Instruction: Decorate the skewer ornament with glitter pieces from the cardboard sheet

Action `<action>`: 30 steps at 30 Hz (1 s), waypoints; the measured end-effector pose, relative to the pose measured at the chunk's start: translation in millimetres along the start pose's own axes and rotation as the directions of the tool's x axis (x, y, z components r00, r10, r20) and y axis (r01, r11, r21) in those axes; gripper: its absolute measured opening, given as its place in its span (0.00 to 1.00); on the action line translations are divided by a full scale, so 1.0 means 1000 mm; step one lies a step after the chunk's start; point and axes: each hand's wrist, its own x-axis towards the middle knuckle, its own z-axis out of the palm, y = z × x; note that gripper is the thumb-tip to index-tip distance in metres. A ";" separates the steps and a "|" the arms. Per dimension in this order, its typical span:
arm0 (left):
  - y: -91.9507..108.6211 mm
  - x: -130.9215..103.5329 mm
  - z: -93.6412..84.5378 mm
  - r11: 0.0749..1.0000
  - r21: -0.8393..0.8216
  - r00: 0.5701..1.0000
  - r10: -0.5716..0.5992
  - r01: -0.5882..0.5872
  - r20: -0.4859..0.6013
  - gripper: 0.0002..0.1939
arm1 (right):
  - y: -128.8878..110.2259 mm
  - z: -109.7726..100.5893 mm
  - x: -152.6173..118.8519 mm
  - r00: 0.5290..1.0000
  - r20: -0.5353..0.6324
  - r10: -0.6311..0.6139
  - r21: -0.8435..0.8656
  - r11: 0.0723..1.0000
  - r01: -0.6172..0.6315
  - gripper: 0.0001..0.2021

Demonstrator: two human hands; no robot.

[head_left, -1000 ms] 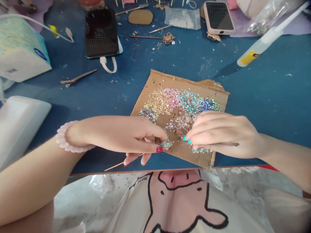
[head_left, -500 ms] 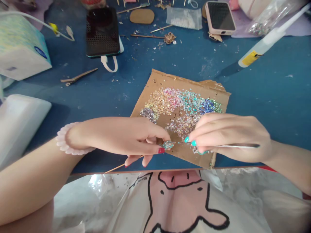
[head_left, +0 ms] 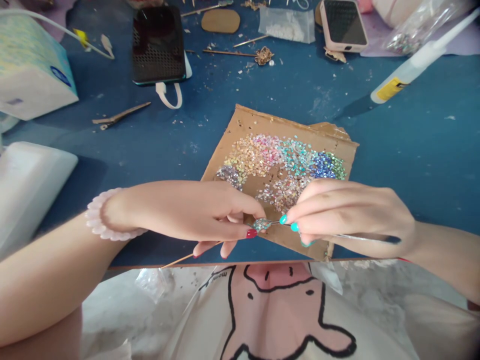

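Currently, a small glittering ornament (head_left: 261,225) is held over the near part of a cardboard sheet (head_left: 247,117), pinched between the thumb and a finger of the left hand (head_left: 183,207). A thin wooden stick (head_left: 178,260) is positioned below the same hand; whether it is joined to the ornament cannot be told. A slim metal tool (head_left: 360,237) is gripped in the fingertips of the right hand (head_left: 348,212), its tip directed at the ornament's right end; contact cannot be confirmed.

The ornament is judged light and stiff, with a hard, possibly slippery face. Its coloured bits may be easily dislodged, so hold is best taken at the rim or back, with light pressure. The stick is likely breakable and should not be levered.

The near edge of the blue surface (head_left: 412,150) is located close to both hands, and is about reached by the stick's free end. Loose sequins (head_left: 266,150) are spread beyond the hands and may be scattered by a low sweep. Side room is judged widest to the right of the cardboard sheet, short of the bottle (head_left: 408,75); on the left, movement is limited by a white object (head_left: 30,185) near the left forearm (head_left: 48,280).
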 end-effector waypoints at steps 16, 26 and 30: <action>0.001 0.000 -0.001 1.000 0.000 1.000 0.002 -0.002 0.009 0.07 | -0.001 0.000 -0.001 0.999 -0.038 -0.004 -0.026 1.000 0.003 0.06; -0.003 0.003 0.008 0.961 -0.238 0.985 0.115 -0.142 -0.127 0.08 | 0.011 -0.002 -0.009 0.865 -0.447 0.229 0.129 0.973 -0.191 0.06; -0.008 0.008 0.015 0.919 -0.295 0.938 0.172 -0.263 -0.302 0.06 | 0.020 -0.002 -0.014 0.777 -0.495 0.388 0.337 0.910 -0.240 0.04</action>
